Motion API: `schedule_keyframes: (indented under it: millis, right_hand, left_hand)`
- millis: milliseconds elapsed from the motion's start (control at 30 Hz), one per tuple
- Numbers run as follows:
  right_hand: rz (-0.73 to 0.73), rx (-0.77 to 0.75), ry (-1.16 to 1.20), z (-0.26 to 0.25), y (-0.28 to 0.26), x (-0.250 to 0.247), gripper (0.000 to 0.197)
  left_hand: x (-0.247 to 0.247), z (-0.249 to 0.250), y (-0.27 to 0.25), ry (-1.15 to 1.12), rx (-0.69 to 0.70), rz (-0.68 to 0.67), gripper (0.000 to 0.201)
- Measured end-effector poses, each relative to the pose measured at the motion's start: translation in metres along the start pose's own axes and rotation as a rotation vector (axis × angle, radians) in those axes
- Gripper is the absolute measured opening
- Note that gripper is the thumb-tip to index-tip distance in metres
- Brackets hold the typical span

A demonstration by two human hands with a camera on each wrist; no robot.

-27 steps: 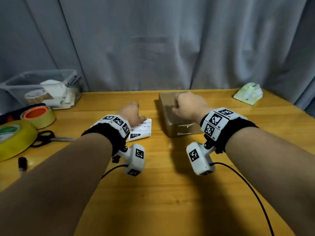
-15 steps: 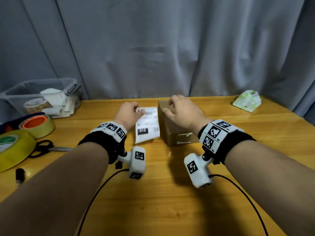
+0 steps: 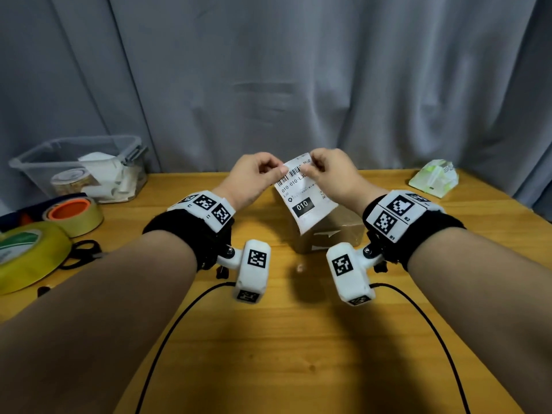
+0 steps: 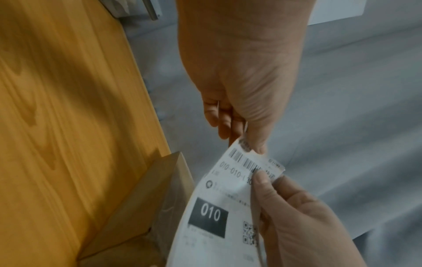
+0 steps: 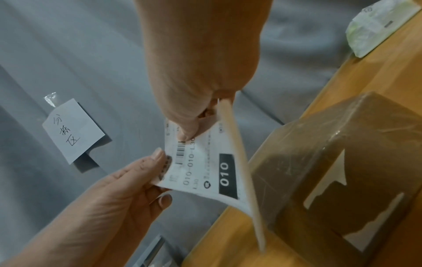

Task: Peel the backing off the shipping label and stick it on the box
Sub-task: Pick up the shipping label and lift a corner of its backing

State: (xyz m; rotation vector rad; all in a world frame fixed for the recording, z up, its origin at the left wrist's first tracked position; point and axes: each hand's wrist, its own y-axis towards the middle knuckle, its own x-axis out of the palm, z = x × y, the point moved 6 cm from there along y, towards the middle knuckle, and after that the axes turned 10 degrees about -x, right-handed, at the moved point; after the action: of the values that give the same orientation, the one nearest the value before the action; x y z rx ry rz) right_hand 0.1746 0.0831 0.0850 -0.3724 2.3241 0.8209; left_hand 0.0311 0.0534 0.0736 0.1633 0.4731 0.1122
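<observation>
Clear bin (image 3: pixel 35 162), left of the box (image 3: pixel 337 231), held tape rolls and white items. Left hand (image 3: pixel 254 180) and right hand (image 3: pixel 331 174) pinched the curled white shipping label (image 3: pixel 304 201), printed "010".

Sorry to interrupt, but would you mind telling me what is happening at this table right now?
A person holds a shipping label up above a brown box on the wooden table. The left hand pinches one top corner and the right hand the other, as if to start the peel. Nothing is stuck on the box yet.
</observation>
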Motion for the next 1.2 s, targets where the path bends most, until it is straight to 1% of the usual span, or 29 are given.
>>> schedule_keyframes:
  millis: [100, 200, 300, 367, 433, 533, 666, 800, 900, 966, 1000, 1100, 1166, 1200]
  right_hand:
    - [-0.097, -0.017, -0.006, -0.003, -0.004, 0.002, 0.008]
    - [-0.163, -0.004, 0.005, -0.002, -0.006, 0.002, 0.009]
    - [-0.135, -0.029, -0.003, -0.003, -0.004, -0.002, 0.017]
    - [-0.096, -0.052, 0.018, -0.003, -0.003, -0.005, 0.015]
    - [-0.088, -0.065, 0.052, -0.004, -0.003, -0.005, 0.013]
    - [-0.133, -0.100, 0.035, -0.009, -0.004, -0.003, 0.014]
    - [-0.191, -0.134, -0.045, -0.016, -0.005, -0.002, 0.012]
    - [-0.210, -0.139, -0.124, -0.017, -0.006, -0.003, 0.016]
    - [-0.207, -0.150, -0.180, -0.022, -0.007, -0.004, 0.014]
    - [-0.155, -0.184, -0.265, -0.026, -0.009, -0.006, 0.015]
    - [-0.098, -0.222, -0.340, -0.027, -0.009, -0.008, 0.016]
    - [0.129, -0.336, -0.553, -0.035, -0.016, -0.017, 0.029]
    - [0.246, -0.410, -0.632, -0.042, -0.023, -0.019, 0.023]
    - [0.272, -0.433, -0.655, -0.045, -0.024, -0.018, 0.019]
  left_hand:
    - [-0.001, 0.004, -0.002, 0.012, -0.005, -0.011, 0.020]
    - [0.000, 0.007, -0.003, 0.040, -0.034, -0.081, 0.016]
    - [0.002, 0.011, -0.005, 0.016, -0.064, -0.129, 0.011]
    - [0.002, 0.013, -0.006, -0.008, -0.082, -0.140, 0.012]
    - [0.002, 0.014, -0.007, -0.039, -0.086, -0.135, 0.011]
    - [0.001, 0.016, -0.009, -0.067, -0.080, -0.132, 0.004]
    - [0.002, 0.019, -0.009, -0.119, -0.077, -0.165, 0.007]
    - [0.000, 0.019, -0.010, -0.209, -0.137, -0.199, 0.010]
    - [0.000, 0.021, -0.014, -0.277, -0.183, -0.236, 0.010]
    - [0.002, 0.021, -0.016, -0.312, -0.211, -0.246, 0.011]
    - [0.002, 0.021, -0.016, -0.334, -0.225, -0.233, 0.012]
    - [0.000, 0.016, -0.016, -0.423, -0.246, -0.136, 0.014]
    - [0.001, 0.013, -0.016, -0.502, -0.247, -0.099, 0.014]
    - [0.003, 0.012, -0.017, -0.540, -0.244, -0.099, 0.013]
